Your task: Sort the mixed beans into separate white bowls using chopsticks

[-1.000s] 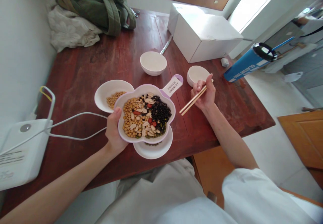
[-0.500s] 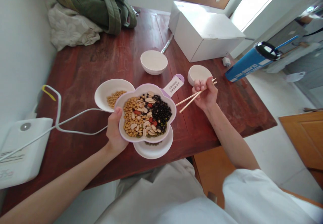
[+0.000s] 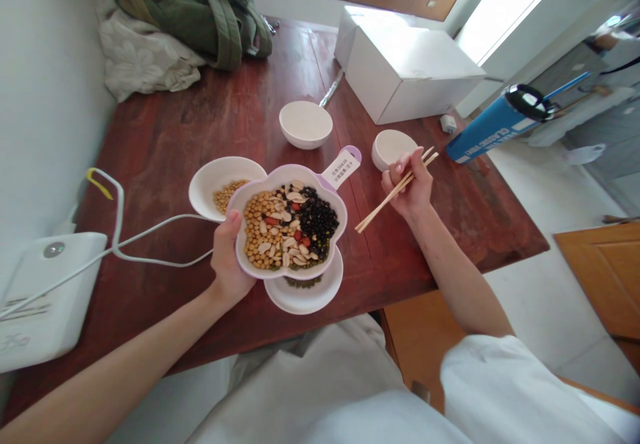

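My left hand [image 3: 231, 257] grips the left rim of a flower-shaped bowl [image 3: 241, 257] with a labelled handle, its thumb over the edge. Inside lie yellow soybeans [image 3: 257, 231], black beans [image 3: 320, 216], pale peanut halves [image 3: 299, 255] and a few red pieces. Closed round a pair of wooden chopsticks [image 3: 383, 205], my right hand [image 3: 411, 184] is to the right of that bowl; the tips nearly meet and hold nothing visible. Partly covered by the flower-shaped bowl are a white bowl of soybeans [image 3: 203, 187] and a white bowl of small green beans [image 3: 305, 303].
Two more white bowls [image 3: 306, 124] [image 3: 393, 147] stand farther back. Behind them is a white box [image 3: 400, 64]; a blue tumbler [image 3: 493, 127] stands at the right. A white cable [image 3: 160, 221] crosses the left side near a white device [image 3: 55, 297]. A green backpack [image 3: 200, 17] lies at the back left.
The chopsticks' tips have come together, and their front ends have swung slightly down and right. The flower-shaped bowl has shifted very slightly, showing more of the green beans below.
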### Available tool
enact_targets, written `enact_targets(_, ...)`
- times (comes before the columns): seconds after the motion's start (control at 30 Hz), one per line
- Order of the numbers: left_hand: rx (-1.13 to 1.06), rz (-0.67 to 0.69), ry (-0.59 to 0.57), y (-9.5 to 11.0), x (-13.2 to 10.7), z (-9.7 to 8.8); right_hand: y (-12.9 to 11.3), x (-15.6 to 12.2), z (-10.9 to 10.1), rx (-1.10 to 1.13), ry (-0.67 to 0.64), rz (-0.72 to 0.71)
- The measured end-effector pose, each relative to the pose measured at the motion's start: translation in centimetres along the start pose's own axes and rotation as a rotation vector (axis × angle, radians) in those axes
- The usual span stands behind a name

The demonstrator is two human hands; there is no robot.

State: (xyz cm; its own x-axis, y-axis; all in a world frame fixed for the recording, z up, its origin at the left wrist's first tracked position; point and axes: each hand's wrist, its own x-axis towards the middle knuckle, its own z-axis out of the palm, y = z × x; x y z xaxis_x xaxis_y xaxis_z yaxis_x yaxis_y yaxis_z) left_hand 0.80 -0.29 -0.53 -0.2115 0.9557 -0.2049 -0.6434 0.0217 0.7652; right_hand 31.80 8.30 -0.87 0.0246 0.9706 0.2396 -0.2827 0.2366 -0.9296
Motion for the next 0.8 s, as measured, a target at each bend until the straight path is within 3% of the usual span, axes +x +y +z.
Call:
enact_targets(0.2, -0.015, 0.007, -0.069, 0.2, -0.3, 0.4, -2.4, -1.1, -0.8, -0.291, 0.071, -0.273)
enact_targets(0.3, -0.005, -0.002, -0.055, 0.2, -0.3, 0.4, -3.4, -1.7, -0.6, -0.478, -0.051, -0.365)
enact_targets(0.43, -0.007, -0.015, -0.044, 0.0, -0.3, 0.2, -3.1, -1.9, 0.9, -0.697, -0.336, -0.257)
enact_targets(0.5, -0.013, -0.022, -0.044, 0.0, -0.3, 0.1, -2.3, -1.9, 1.5, -0.718, -0.409, -0.214)
enact_targets(0.67, -0.001, -0.024, -0.040, 0.1, -0.3, 0.1, -0.5, -1.6, 1.4, -0.728, -0.454, -0.171)
enact_targets(0.8, 0.020, -0.034, -0.046, 0.2, -0.4, 0.1, -0.2, -1.6, 0.8, -0.726, -0.428, -0.218)
